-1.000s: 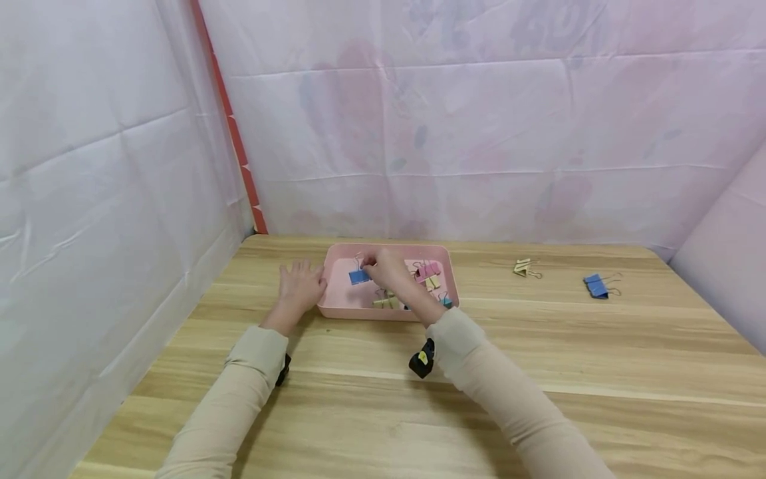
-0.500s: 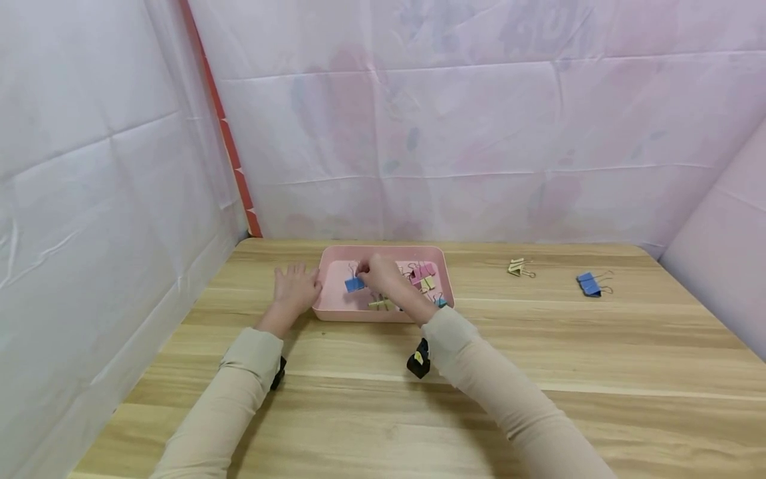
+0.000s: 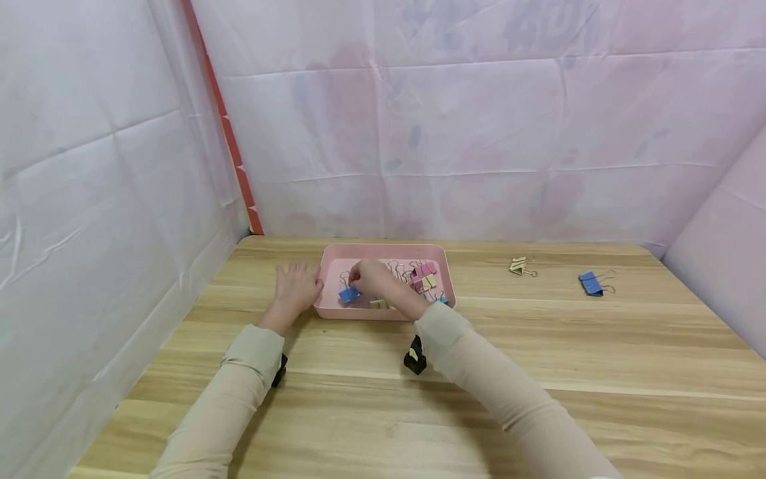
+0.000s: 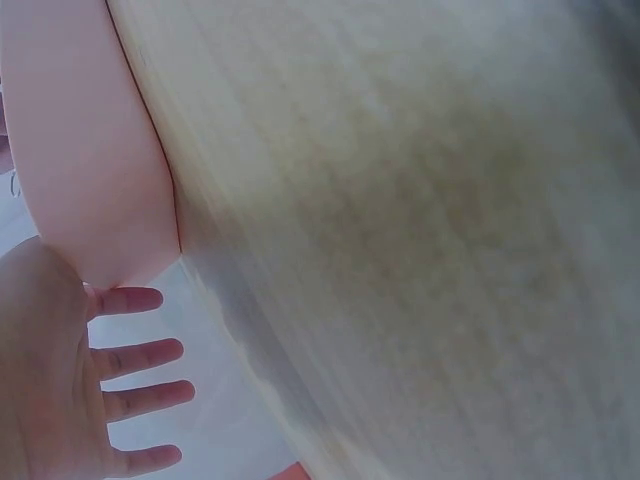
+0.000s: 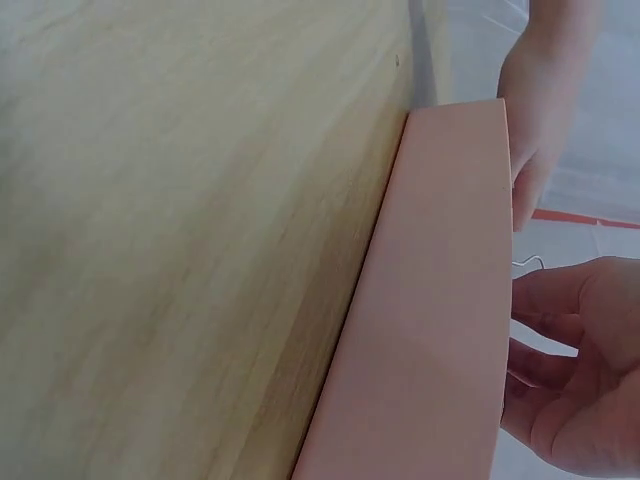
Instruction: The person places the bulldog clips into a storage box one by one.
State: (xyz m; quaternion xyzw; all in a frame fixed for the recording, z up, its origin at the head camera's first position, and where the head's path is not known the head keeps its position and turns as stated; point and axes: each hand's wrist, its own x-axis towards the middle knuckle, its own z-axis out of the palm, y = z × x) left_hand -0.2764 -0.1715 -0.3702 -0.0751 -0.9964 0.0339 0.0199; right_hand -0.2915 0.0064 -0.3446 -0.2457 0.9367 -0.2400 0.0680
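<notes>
A shallow pink tray (image 3: 383, 314) stands on the wooden table near its back edge. Inside its left part is a blue binder clip (image 3: 349, 295), wire handles up. My right hand (image 3: 372, 277) reaches over the tray's front wall and pinches this clip by a handle with its fingertips. In the right wrist view the tray wall hides the clip's body. My left hand (image 3: 295, 290) has its fingers spread and rests against the tray's left end, as the left wrist view also shows. Pink clips (image 3: 425, 269), a yellow clip (image 3: 380, 304) and a teal clip (image 3: 441, 297) lie in the tray.
To the right of the tray, a pale yellow binder clip (image 3: 522, 267) and a blue binder clip (image 3: 591, 284) lie on the wooden table (image 3: 509, 359). White sheeting (image 3: 419, 133) hangs behind and at both sides.
The right hand has brought the blue clip down and slightly toward the tray's front left. The left hand keeps its place at the tray. The head view has shifted a little.
</notes>
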